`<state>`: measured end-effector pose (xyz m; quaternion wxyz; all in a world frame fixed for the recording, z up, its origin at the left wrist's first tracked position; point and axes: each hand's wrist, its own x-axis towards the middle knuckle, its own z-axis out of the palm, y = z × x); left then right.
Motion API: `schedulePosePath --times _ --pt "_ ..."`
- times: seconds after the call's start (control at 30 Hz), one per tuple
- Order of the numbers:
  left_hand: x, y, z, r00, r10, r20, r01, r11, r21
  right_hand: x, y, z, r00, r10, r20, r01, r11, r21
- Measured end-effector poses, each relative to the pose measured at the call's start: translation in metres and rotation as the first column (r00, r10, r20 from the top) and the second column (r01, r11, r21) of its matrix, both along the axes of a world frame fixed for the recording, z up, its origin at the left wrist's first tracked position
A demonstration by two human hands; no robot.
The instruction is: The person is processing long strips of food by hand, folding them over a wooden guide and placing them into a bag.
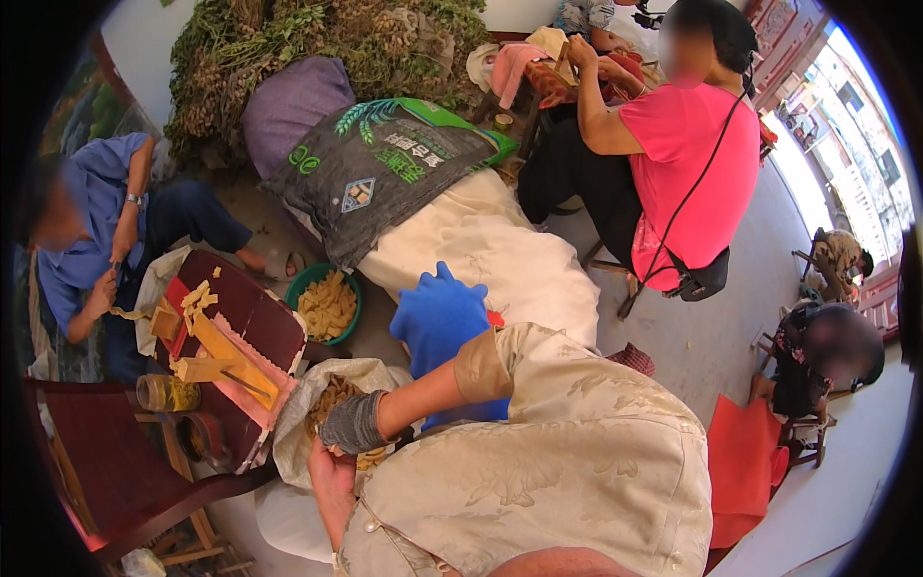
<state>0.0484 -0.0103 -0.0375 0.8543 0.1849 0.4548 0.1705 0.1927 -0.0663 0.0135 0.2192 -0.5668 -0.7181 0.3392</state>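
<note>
My right hand [355,424] wears a grey knitted cover, and its fingers are mostly hidden. Bare and just below it, my left hand [333,465] has its fingertips up against the right. Both are at the mouth of a white woven sack [288,441], close to the brown pieces [333,400] inside it. Whatever may be between my fingers is hidden. Left of the sack, a yellow wooden device [227,360] lies on a pink cloth [249,382] over a dark red padded seat [252,296]. Pale flat strips [198,299] lie beside it.
A green basin [328,306] holds pale pieces. A jar [169,393] and a dark round container [202,436] stand nearby. Stuffed sacks [396,169] and heaped dried plants [324,43] lie beyond. One person [94,216] sits left, another [685,144] upper right; others sit farther right.
</note>
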Motion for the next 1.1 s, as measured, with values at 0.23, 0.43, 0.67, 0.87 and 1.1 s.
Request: schedulePosePath --times 0.23,0.43,0.67,0.87,1.1 --pt "-0.011 0.007 -0.005 0.947 -0.129 0.296 0.102 0.989 0.106 0.005 0.007 0.0 0.847 -0.245 -0.471 0.18 0.967 -0.179" --pt "0.016 -0.017 0.051 0.996 -0.021 -0.081 0.037 0.978 0.204 0.0 0.014 -0.009 0.996 -0.064 -0.063 0.088 0.846 0.527" --pt "-0.009 0.003 0.04 0.758 0.053 -0.651 0.641 0.123 0.757 0.0 0.015 -0.006 0.778 -0.176 -0.603 0.307 0.944 0.121" --pt "0.009 -0.012 0.068 0.899 0.416 -0.133 0.318 -0.415 0.852 -0.004 0.019 0.015 0.321 -0.275 -0.906 0.011 0.958 -0.287" --pt "-0.008 -0.009 0.049 0.935 0.251 -0.251 0.238 0.081 0.968 -0.007 0.025 0.008 0.564 -0.118 -0.817 0.069 0.993 -0.096"
